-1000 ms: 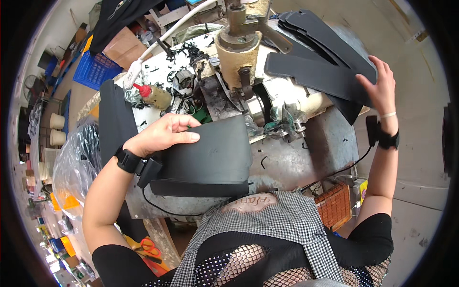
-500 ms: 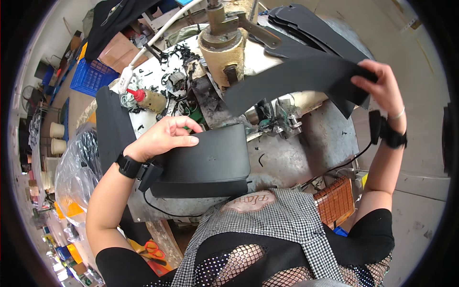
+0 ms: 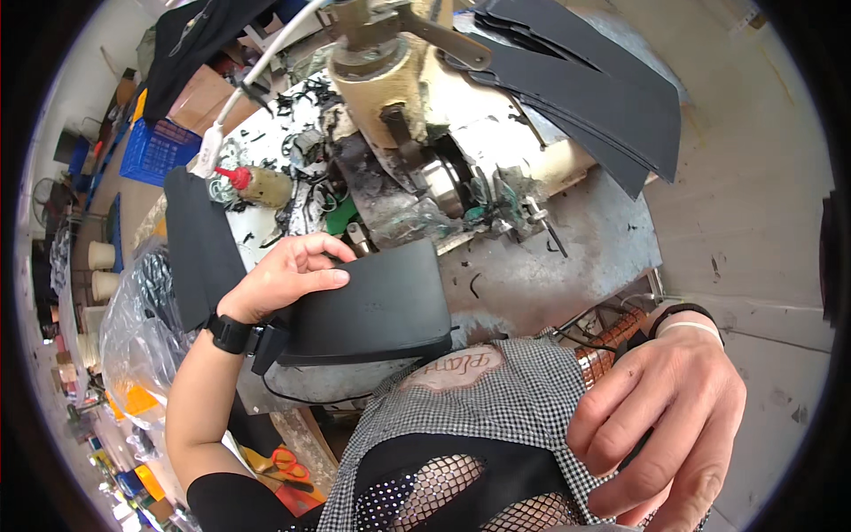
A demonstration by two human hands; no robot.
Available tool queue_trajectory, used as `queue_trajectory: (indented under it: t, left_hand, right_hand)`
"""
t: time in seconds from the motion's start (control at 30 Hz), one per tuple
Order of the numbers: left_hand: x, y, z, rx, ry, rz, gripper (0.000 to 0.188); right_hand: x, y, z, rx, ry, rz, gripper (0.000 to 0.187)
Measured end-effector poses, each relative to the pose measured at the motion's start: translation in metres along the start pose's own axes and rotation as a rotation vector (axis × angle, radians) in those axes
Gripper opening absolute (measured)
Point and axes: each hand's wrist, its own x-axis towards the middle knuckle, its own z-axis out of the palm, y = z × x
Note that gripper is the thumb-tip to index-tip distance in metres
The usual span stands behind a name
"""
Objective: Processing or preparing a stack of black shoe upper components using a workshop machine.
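Observation:
My left hand [image 3: 306,275] grips the far-left edge of a stack of smooth black sheet pieces [image 3: 372,306], thumb on top and fingers curled behind. The stack lies at the near edge of the metal worktable [image 3: 505,301], close to the apron. Raised large in the lower right is my right hand [image 3: 669,421], its fingers bent and apart, with nothing visible held in them. Just beyond the stack stands a machine [image 3: 377,97] with a cream-coloured post, a steel roller [image 3: 443,182] and a lever.
More long black pieces [image 3: 603,106] are piled at the far right. Black trimmings [image 3: 306,146] litter the table around a red-capped bottle [image 3: 257,184]. A black sheet [image 3: 199,239] hangs over the left edge. Orange-handled scissors [image 3: 288,465] sit low at the left.
My right hand has let go of the curved black piece and come down and toward me. My left hand has shifted slightly left, still on the stack. The view has shifted a little.

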Motion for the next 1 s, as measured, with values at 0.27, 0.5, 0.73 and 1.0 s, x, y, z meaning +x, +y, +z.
queue_trajectory:
  t: [0.27, 0.5, 0.73, 1.0]
  left_hand:
    - [0.002, -0.002, 0.002, -0.003, -0.043, 0.041, 0.022]
    - [-0.002, -0.002, 0.0, 0.017, -0.02, 0.05, 0.022]
    - [-0.001, 0.0, -0.001, 0.047, 0.054, 0.109, 0.025]
    - [0.005, 0.011, -0.003, 0.102, 0.058, 0.063, 0.016]
  right_hand:
    - [-0.001, -0.005, -0.012, 0.296, -0.148, 0.086, 0.012]
    - [0.002, -0.002, -0.011, 0.292, -0.191, 0.095, 0.011]
    - [-0.023, 0.008, -0.037, 0.03, 0.09, 0.073, 0.014]
    - [-0.061, 0.03, -0.084, -0.872, -0.019, 0.459, 0.027]
